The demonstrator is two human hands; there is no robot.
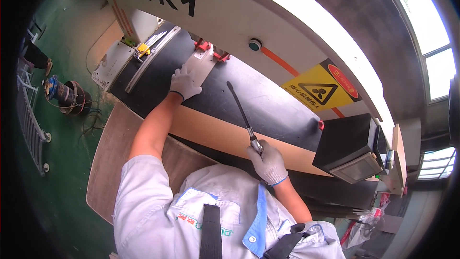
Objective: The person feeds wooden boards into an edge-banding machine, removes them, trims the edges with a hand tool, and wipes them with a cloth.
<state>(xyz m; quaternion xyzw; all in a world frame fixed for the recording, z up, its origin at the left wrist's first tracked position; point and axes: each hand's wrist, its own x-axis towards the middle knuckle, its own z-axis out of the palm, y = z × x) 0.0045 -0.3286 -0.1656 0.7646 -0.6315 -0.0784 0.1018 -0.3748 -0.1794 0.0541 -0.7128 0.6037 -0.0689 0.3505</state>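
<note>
My left hand [186, 82], in a pale knitted glove, rests on the near left part of a small light-coloured panel [203, 71]. Its fingers are spread over the panel's surface. The panel lies on a black machine table [273, 103], its far end beside red stops [221, 55]. In my right hand [268, 163], also gloved, is an air blow gun [239, 108] with a long dark nozzle. The fingers are closed around its metal handle. The nozzle points up and left over the table, its tip apart from the panel.
A large white machine housing [230, 14] with a yellow warning label [316, 88] overhangs the table. A black boxed control screen [347, 148] juts out at the right. Along the near edge runs a tan strip [220, 128]. A metal rail [152, 60] crosses the table's left end.
</note>
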